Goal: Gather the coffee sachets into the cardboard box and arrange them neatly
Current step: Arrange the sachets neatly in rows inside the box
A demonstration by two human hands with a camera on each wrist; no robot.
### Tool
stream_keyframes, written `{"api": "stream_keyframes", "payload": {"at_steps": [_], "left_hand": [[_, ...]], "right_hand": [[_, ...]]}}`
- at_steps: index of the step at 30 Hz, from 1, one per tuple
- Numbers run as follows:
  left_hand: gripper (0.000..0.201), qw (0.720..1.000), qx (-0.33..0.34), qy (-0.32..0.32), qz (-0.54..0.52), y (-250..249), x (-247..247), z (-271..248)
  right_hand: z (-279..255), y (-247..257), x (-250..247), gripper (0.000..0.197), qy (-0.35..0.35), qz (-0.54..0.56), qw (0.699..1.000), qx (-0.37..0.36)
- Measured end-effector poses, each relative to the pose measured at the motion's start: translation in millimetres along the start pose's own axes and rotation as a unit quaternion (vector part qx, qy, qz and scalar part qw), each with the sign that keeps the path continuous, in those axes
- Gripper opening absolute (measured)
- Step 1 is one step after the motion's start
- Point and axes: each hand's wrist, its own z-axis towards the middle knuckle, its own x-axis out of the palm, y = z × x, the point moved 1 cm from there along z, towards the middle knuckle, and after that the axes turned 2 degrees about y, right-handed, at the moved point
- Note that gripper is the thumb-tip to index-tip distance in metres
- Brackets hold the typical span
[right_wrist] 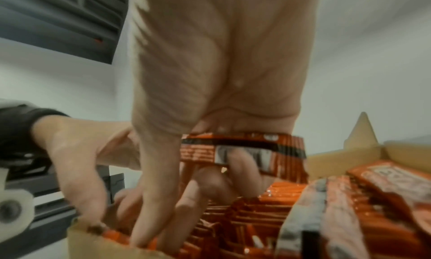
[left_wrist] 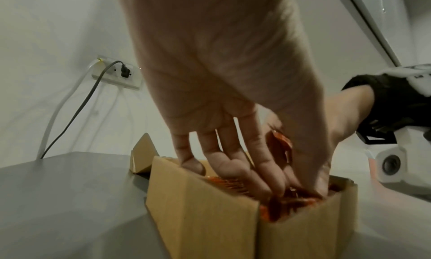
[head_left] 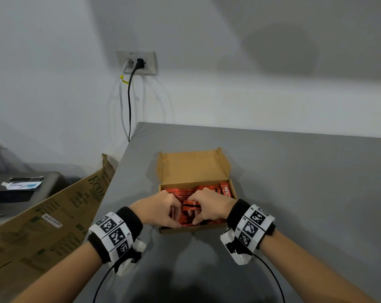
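An open cardboard box (head_left: 191, 169) stands on the grey table (head_left: 305, 193), its lid folded back. Rows of red coffee sachets (head_left: 174, 191) fill it, and one sachet (head_left: 225, 190) lies on top at the far right corner. Both hands are inside the box. My right hand (head_left: 211, 204) holds a small bundle of sachets (right_wrist: 242, 147) above the rows, fingers curled round it. My left hand (head_left: 163, 208) reaches down by the near wall (left_wrist: 198, 217). Its fingers (left_wrist: 233, 161) and thumb dip among the standing sachets (left_wrist: 228, 183) and pinch some between them.
The table's left edge runs close to the box. A large flattened carton (head_left: 49, 217) leans there, with a dark unit (head_left: 21, 193) behind it. A wall socket (head_left: 137, 62) with two cables sits on the back wall. Bare table lies to the right.
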Motion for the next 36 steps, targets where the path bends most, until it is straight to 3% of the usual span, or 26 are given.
{"api": "stream_keyframes", "payload": {"at_steps": [4,7,10,12,15,17,19,22,26,30,33,36], "left_hand": [[0.023,1.000,-0.005,0.015,0.027,2.7,1.3,0.6],[0.023,1.000,0.005,-0.007,0.007,2.7,1.3,-0.5],[0.023,0.990,0.022,-0.134,-0.041,-1.1,-6.1,-4.0],[0.025,0.973,0.037,-0.201,-0.109,-6.1,-10.8,-4.9],[0.020,0.968,0.052,-0.204,-0.139,-15.7,-11.9,-0.5],[0.012,0.964,0.039,-0.208,-0.164,-16.2,-14.3,2.7],[0.013,0.958,0.030,-0.186,-0.216,-15.7,-18.1,4.3],[0.014,0.959,0.035,-0.146,-0.239,-20.4,-17.7,5.7],[0.021,0.955,0.014,-0.195,-0.221,-18.3,-16.4,8.3],[0.013,0.945,-0.014,-0.305,-0.119,-0.7,-18.2,1.3],[0.011,0.925,0.002,-0.340,-0.172,1.9,-16.5,-2.3],[0.009,0.918,0.005,-0.328,-0.221,-4.2,-16.0,-1.5]], "right_hand": [[0.1,4.9,7.8,0.030,-0.015,-0.087,0.996,-0.013],[0.5,6.4,9.4,0.039,-0.022,-0.085,0.996,-0.007],[-4.0,3.9,0.5,0.073,-0.064,-0.004,0.998,0.011],[-4.7,6.3,-2.5,0.096,-0.105,-0.012,0.994,0.002],[-4.3,10.2,-0.5,0.101,-0.137,-0.039,0.990,-0.015],[-3.4,7.7,-0.2,0.103,-0.149,0.006,0.988,-0.027],[-3.9,3.1,-2.5,0.106,-0.177,0.035,0.983,-0.035],[-3.4,3.5,-5.0,0.111,-0.201,-0.008,0.979,-0.043],[-0.4,-3.4,-4.4,0.121,-0.220,-0.013,0.974,-0.050],[-7.5,-23.7,-13.9,0.112,-0.261,0.055,0.963,-0.023],[-11.5,-26.9,-13.1,0.084,-0.282,0.157,0.946,-0.036],[-11.2,-24.0,-6.4,0.051,-0.307,0.165,0.935,-0.065]]}}
